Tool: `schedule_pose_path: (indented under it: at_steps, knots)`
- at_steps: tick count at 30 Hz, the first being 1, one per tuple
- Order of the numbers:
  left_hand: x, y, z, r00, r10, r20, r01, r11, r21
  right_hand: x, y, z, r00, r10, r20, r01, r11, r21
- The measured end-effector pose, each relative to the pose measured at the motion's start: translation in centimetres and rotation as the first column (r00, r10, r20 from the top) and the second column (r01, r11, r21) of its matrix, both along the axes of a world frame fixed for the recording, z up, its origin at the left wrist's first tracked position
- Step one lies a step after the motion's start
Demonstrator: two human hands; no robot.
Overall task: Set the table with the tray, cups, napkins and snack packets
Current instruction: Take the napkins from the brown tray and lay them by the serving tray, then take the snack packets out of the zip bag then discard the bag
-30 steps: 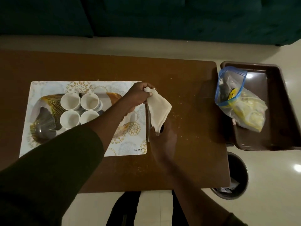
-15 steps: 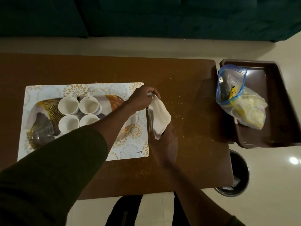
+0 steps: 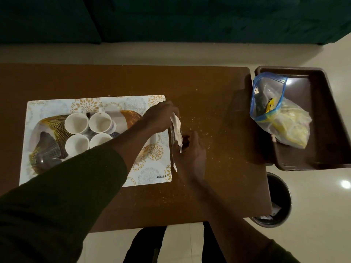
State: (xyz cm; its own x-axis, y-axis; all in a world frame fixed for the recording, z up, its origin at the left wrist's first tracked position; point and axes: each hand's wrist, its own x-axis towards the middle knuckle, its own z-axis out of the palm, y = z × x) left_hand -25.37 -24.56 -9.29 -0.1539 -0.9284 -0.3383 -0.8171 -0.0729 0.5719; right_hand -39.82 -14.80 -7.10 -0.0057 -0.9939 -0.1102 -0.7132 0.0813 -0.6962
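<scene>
A white napkin point(image 3: 177, 132) stands on edge just right of the floral placemat point(image 3: 148, 171). My left hand point(image 3: 159, 116) pinches its top end and my right hand point(image 3: 191, 154) grips its lower end. What looks like a thin upright holder by the napkin is too dark to make out. A patterned tray point(image 3: 47, 147) lies on the placemat with several white cups point(image 3: 77, 123) on it. A clear zip bag of yellow snack packets point(image 3: 281, 118) rests in a brown bin point(image 3: 322, 118) to the right of the table.
The brown table point(image 3: 209, 88) is speckled with crumbs right of the mat. A dark waste bin point(image 3: 279, 202) stands on the floor at the table's near right corner. A teal sofa point(image 3: 190, 18) runs along the far side.
The napkin hung open as a loose flap; now it is pressed narrow and upright between both hands, which have drawn closer together beside the mat's edge.
</scene>
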Motion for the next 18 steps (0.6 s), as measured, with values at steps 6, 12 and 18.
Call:
schedule_pose_path:
  at_steps: [6, 12, 18]
  knots:
    - [-0.1, 0.1, 0.0, 0.991, 0.118, 0.069, -0.115, 0.992, -0.041, -0.7, -0.3, -0.2, 1.0, 0.008, 0.017, -0.008, 1.0, -0.003]
    - [-0.2, 0.7, 0.3, 0.986, 0.11, 0.122, -0.109, 0.994, -0.01, -0.7, -0.5, -0.2, 0.999, 0.033, 0.024, -0.032, 0.999, -0.022]
    - [-0.5, 1.3, 0.9, 0.975, 0.181, 0.131, -0.175, 0.983, -0.051, -1.7, -1.0, 0.6, 0.995, 0.069, 0.067, -0.066, 0.996, -0.056]
